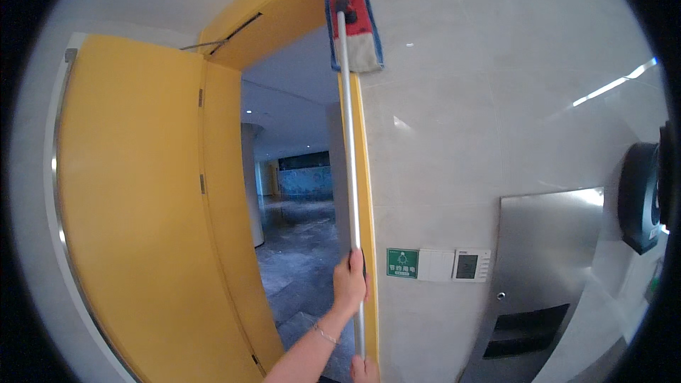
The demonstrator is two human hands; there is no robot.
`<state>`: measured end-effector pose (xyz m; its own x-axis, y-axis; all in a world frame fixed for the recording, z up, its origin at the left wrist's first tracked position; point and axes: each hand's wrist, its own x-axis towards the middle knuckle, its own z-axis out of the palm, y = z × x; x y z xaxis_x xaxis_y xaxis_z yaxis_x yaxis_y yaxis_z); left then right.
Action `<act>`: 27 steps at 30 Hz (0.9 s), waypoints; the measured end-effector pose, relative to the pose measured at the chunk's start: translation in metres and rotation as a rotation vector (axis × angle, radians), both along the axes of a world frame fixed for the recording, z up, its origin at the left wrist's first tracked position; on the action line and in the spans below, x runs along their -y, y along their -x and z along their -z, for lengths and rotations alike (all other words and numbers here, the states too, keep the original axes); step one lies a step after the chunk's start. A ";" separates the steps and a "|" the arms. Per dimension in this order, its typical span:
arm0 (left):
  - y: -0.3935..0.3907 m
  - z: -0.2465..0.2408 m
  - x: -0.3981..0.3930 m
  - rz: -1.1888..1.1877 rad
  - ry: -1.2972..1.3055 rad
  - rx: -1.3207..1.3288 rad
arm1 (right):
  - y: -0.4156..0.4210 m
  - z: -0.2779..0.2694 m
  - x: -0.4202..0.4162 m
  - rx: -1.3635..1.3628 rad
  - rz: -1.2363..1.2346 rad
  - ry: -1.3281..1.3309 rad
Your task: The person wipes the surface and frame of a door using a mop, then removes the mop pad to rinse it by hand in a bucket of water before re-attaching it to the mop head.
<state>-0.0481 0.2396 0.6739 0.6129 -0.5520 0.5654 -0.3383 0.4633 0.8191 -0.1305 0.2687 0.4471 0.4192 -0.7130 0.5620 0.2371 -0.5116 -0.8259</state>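
Note:
My left hand [350, 283], with a thin bracelet at the wrist, grips the metal pole [351, 170] of a flat mop around a dark sleeve. Lower down, at the bottom edge of the view, my right hand [364, 369] is closed around the same pole; only part of it shows. The pole rises to the flat mop head [357, 50], which has a red and light-grey back with a blue fringe. It lies against the upper right part of the yellow door frame [367, 213] and the adjoining tiled wall.
A yellow door [133, 197] stands open at left. Through the doorway are a dark shiny floor [298, 255] and a column. On the right wall are a green sign [402, 263], white switches [436, 265], a thermostat [471, 265], a steel recessed panel [548, 250] and a black device [637, 197].

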 end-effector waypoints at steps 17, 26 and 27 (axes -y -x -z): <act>0.012 -0.234 0.037 0.026 0.085 0.047 | -0.043 -0.194 0.104 0.137 -0.068 0.071; -0.007 0.006 0.030 0.004 -0.016 0.023 | -0.029 0.041 0.077 -0.127 -0.108 -0.034; -0.007 0.029 0.020 -0.031 -0.050 0.014 | -0.031 0.064 0.065 -0.080 -0.049 0.071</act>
<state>-0.0412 0.2201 0.6445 0.6226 -0.5606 0.5460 -0.3632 0.4111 0.8361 -0.0998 0.2038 0.3834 0.4983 -0.6499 0.5738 0.1979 -0.5592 -0.8051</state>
